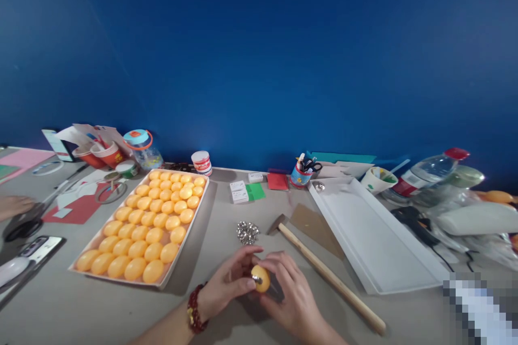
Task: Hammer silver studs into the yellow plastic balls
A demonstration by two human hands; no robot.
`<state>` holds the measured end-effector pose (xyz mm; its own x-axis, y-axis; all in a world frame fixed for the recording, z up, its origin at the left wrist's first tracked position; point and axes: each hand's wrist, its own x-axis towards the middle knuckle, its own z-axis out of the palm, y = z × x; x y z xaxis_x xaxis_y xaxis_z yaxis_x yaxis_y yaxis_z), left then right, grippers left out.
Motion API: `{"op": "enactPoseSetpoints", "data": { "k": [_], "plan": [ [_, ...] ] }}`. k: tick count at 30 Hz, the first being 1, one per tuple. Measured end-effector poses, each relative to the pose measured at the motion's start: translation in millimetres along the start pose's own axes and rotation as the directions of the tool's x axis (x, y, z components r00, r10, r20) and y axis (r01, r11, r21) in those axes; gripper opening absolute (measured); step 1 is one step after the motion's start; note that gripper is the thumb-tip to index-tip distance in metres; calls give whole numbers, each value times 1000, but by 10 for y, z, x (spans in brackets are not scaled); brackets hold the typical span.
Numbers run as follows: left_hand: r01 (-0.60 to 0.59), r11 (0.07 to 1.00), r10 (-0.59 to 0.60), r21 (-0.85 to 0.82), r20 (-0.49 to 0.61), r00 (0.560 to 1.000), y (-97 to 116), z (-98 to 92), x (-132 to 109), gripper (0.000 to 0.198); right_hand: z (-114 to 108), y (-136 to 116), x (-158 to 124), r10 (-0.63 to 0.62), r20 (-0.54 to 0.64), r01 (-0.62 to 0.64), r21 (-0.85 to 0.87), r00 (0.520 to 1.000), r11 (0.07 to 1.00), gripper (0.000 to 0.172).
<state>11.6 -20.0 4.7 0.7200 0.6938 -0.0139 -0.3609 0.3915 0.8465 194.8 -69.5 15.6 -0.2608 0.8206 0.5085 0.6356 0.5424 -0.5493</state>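
While the left hand point(227, 284) and right hand point(293, 292) pinch a round orange plastic ball point(264, 278) in their grip, its small silver metal piece point(257, 280) lies nearer the left hand.

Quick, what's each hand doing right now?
Left hand: closed on the orange ball, thumb by a small metal piece.
Right hand: closed on the same ball, opposite side.
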Motion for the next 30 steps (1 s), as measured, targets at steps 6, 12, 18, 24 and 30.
{"op": "enactPoseSetpoints", "data": {
  "k": [6,12,18,24,30],
  "plan": [
    [-64,998,64,12,-15,998,-92,11,11,55,5,28,-13,-43,16,43,3,999,999,41],
    [-129,983,132,129,-16,991,-105,-14,-11,53,-28,39,-18,-71,27,71,11,997,997,43],
    [-101,991,101,88,1,995,-48,16,-6,43,-24,48,-34,-71,-10,71,42,997,997,41],
    [-139,976,150,167,-57,987,-105,-11,-14,50,-25,57,-31,-95,-6,95,34,995,995,43],
    [-111,989,112,95,-12,994,-82,4,-27,53,-65,14,7,-103,-16,104,81,995,991,36]
  ]
}}
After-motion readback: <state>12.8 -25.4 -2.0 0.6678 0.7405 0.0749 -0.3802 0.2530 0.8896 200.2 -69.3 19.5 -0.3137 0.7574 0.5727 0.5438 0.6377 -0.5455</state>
